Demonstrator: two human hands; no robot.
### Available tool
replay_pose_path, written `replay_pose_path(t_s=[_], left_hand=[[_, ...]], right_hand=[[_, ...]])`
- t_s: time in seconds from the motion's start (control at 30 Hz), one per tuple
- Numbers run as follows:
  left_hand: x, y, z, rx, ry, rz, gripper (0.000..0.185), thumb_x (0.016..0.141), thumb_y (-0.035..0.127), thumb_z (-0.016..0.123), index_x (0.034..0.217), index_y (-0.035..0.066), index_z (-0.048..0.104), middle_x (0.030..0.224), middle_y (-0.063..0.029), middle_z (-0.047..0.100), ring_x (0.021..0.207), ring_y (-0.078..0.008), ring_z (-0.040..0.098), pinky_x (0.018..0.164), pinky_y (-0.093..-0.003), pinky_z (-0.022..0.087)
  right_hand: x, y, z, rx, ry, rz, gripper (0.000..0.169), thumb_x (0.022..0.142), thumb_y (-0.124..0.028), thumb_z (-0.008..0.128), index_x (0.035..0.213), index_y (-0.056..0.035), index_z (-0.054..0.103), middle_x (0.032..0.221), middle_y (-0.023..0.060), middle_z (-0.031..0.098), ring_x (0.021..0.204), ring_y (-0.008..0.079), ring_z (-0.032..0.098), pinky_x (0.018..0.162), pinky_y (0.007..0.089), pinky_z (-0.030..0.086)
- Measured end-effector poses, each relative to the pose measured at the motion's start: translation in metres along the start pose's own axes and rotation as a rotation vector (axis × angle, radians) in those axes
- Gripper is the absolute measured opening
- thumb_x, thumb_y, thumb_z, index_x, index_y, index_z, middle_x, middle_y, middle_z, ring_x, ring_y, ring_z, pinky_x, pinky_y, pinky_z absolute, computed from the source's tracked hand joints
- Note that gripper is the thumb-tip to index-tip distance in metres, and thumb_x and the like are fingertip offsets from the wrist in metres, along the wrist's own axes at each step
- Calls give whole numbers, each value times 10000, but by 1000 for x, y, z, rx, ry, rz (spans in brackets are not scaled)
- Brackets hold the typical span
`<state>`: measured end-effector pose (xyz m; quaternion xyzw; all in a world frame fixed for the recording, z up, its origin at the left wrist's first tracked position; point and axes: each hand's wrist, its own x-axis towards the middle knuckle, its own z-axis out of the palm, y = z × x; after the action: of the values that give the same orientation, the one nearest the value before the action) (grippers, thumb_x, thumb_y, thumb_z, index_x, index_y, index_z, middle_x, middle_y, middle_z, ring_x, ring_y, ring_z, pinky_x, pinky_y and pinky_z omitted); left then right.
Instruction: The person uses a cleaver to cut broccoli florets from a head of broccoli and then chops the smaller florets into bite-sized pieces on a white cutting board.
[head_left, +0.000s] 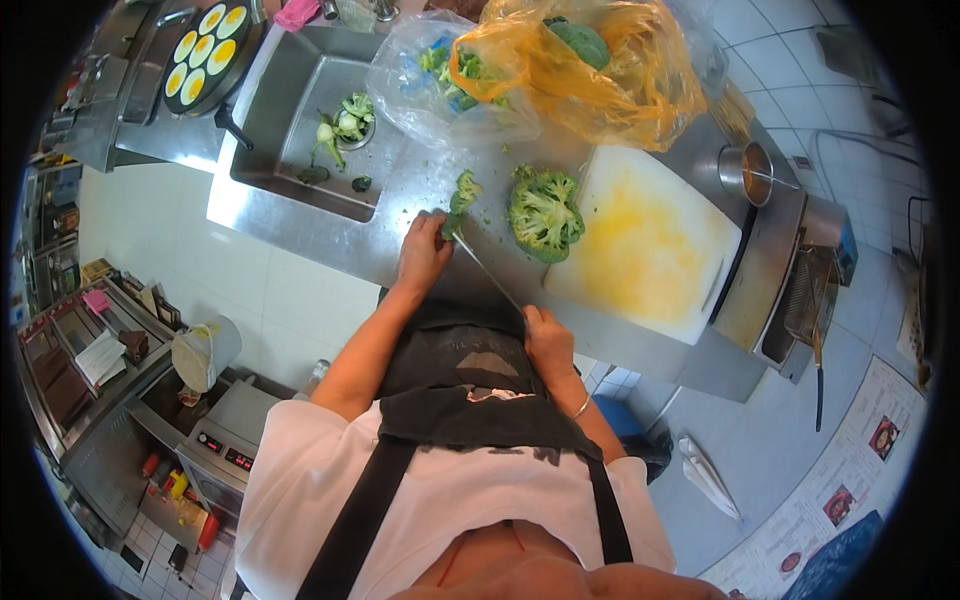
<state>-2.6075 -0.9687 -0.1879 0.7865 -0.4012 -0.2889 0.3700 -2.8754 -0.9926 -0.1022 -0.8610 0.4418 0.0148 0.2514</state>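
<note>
My left hand (424, 253) pinches a small broccoli floret (450, 227) above the front of the steel counter (409, 169). My right hand (551, 341) grips a knife (491, 274), its blade slanting up to the left with the tip at that floret. Just beyond my left fingers lies another broccoli piece (466, 190). A large broccoli head (546, 219) rests cut side up against the left edge of a white cutting board (652, 247) stained yellow. Green crumbs are scattered on the steel between the pieces. The knife's handle is mostly hidden in my fist.
Left is a steel sink (259, 154) with broccoli stems (327, 136) by the drain. At the back, a clear bag (390, 97) holds florets, and an orange bag (660, 97) holds broccoli. A pan of eggs (246, 61) stands far left; a small steel pot (733, 171) sits right.
</note>
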Motion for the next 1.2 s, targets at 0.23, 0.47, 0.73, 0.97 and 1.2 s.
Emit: replay_pose_path(t_s=[0.23, 0.47, 0.73, 0.97, 1.2], left_hand=[[2, -4, 3, 56, 74, 59, 386, 734, 27, 735, 1112, 16, 659, 892, -118, 604, 686, -232, 614, 645, -338, 517], [7, -4, -4, 5, 32, -6, 397, 748, 57, 695, 1141, 28, 648, 930, -133, 650, 769, -283, 641, 717, -382, 524], [-2, -18, -2, -208, 44, -186, 339, 737, 19, 703, 1065, 29, 619, 916, -90, 666, 740, -195, 645, 689, -324, 527], [0, -16, -8, -217, 45, -195, 339, 760, 19, 730, 1082, 32, 623, 946, -74, 677, 784, -157, 655, 726, -308, 540], [7, -28, -8, -789, 40, -316, 385, 809, -89, 613, 1173, 34, 593, 1127, -72, 648, 1004, -176, 639, 863, -314, 540]], right_hand=[[3, 14, 16, 136, 41, -27, 193, 889, -84, 603, 1080, -82, 575, 868, 172, 634, 726, 404, 636, 609, 493, 514], [-3, 25, 17, 329, 46, -32, 214, 867, -71, 656, 1065, -34, 582, 890, 211, 656, 805, 431, 629, 665, 490, 502], [-4, 21, 10, 272, 62, 17, 214, 885, -91, 642, 1082, -27, 590, 926, 226, 661, 833, 442, 632, 690, 492, 502], [-10, 17, 1, 242, 140, -1, 174, 889, -93, 644, 1054, -57, 603, 902, 171, 669, 786, 390, 648, 657, 457, 521], [-16, 15, -7, 337, 140, 66, 184, 895, -95, 636, 1070, -37, 628, 936, 184, 672, 818, 398, 651, 679, 451, 525]])
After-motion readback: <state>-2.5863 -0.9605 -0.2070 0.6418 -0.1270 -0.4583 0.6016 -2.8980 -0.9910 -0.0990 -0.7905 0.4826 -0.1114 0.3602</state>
